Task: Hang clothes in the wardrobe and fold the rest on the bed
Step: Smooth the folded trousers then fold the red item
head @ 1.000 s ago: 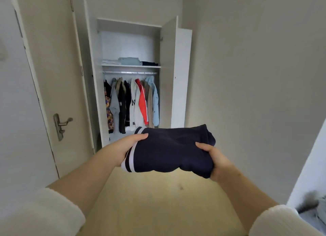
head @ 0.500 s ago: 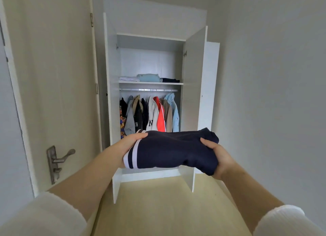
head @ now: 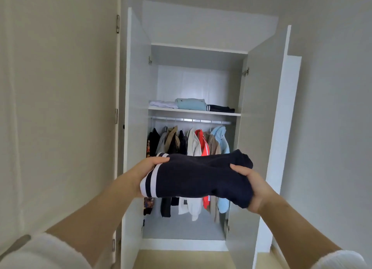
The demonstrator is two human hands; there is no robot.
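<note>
Item: folded navy knit garment, white-striped hem (head: 199, 178). Location: in front of and below the white wardrobe shelf (head: 193, 112). Left hand (head: 149, 172) and right hand (head: 253, 186) each grip one end. Handling: raise level above shelf, slide in flat.

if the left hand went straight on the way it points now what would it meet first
Probably the hanging clothes, near the left end of the rail: the left hand, gripping the folded navy garment, points into the open wardrobe at their height. Depth is unclear; nothing shows in between.
</note>
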